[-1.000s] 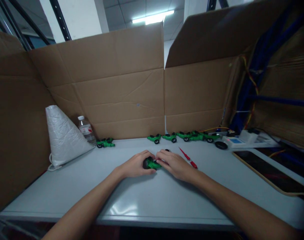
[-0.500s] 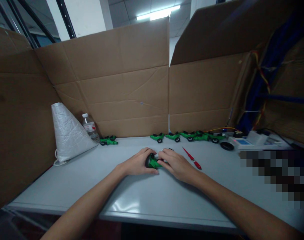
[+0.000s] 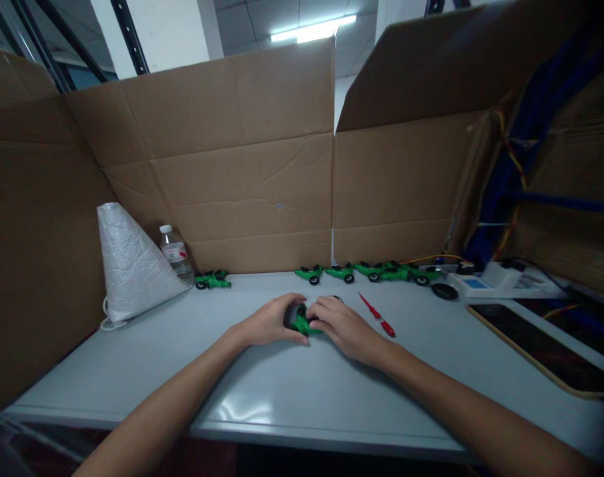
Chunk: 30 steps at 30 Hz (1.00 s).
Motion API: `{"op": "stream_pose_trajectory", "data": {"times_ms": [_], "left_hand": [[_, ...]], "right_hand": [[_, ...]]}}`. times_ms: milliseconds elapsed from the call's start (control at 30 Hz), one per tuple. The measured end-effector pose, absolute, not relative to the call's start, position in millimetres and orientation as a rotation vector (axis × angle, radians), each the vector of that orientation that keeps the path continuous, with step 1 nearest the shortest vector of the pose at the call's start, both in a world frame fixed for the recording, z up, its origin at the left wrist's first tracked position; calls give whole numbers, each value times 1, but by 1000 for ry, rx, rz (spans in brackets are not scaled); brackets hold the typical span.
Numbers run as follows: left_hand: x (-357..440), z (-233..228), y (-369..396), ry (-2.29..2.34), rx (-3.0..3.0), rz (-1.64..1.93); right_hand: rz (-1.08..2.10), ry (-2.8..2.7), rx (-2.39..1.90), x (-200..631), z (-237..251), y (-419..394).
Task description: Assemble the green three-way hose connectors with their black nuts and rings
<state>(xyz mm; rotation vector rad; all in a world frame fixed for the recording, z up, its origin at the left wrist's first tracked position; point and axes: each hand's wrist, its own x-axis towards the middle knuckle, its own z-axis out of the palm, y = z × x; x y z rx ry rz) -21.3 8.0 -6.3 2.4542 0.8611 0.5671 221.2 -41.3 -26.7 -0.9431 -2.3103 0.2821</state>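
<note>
A green toy car (image 3: 302,322) with black parts is held low over the white table, between both hands. My left hand (image 3: 274,322) curls around its left end, with the thumb below and the fingers above. On the other side, my right hand (image 3: 339,326) has its fingers and thumb closed on the right part of the car. Those fingers cover much of that end, so its detail is hidden. A red screwdriver (image 3: 377,316) lies on the table just right of my right hand.
Along the back stand several green toy cars (image 3: 341,273), with one apart (image 3: 212,279) at left. A white bag (image 3: 132,265) and a water bottle (image 3: 176,255) stand back left. A black ring (image 3: 445,291), power strip (image 3: 510,283) and dark-screened device (image 3: 540,348) lie right. Cardboard walls (image 3: 252,199) surround the table.
Both hands keep the toy car in nearly the same place, with slight finger movement. The whole view has shifted slightly.
</note>
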Motion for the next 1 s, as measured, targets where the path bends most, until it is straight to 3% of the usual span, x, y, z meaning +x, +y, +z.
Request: {"op": "stream_pose_trajectory", "data": {"times_ms": [867, 1000], "left_hand": [[-25, 1, 12, 601, 2289, 340], [-25, 0, 12, 647, 2305, 345]], "right_hand": [[808, -2230, -647, 225, -24, -32], [679, -2274, -692, 226, -21, -37]]}}
